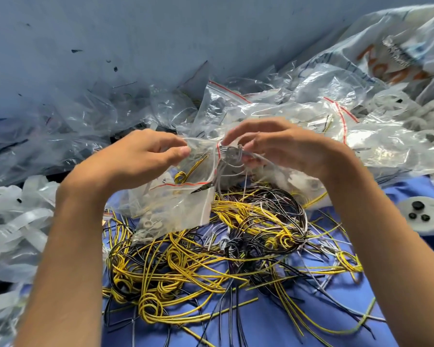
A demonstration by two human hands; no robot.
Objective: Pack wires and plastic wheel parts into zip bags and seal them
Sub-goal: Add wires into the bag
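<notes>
My left hand (145, 156) pinches the open top edge of a clear zip bag (176, 209) with a red seal line, held above the cloth. Inside the bag lie a yellow wire coil and small grey plastic wheel parts near the bottom. My right hand (281, 146) holds a bundle of grey wires (232, 156) at the bag's mouth, fingers curled round it. Below both hands spreads a tangled heap of yellow, black and grey wires (236, 251) on the blue cloth (286, 321).
Many clear zip bags (273, 106) are piled behind the hands against a blue wall. Translucent plastic strips (15, 226) lie at the left. A grey controller-like part with black buttons (421, 216) sits at the right. A large printed sack (396, 53) stands at the back right.
</notes>
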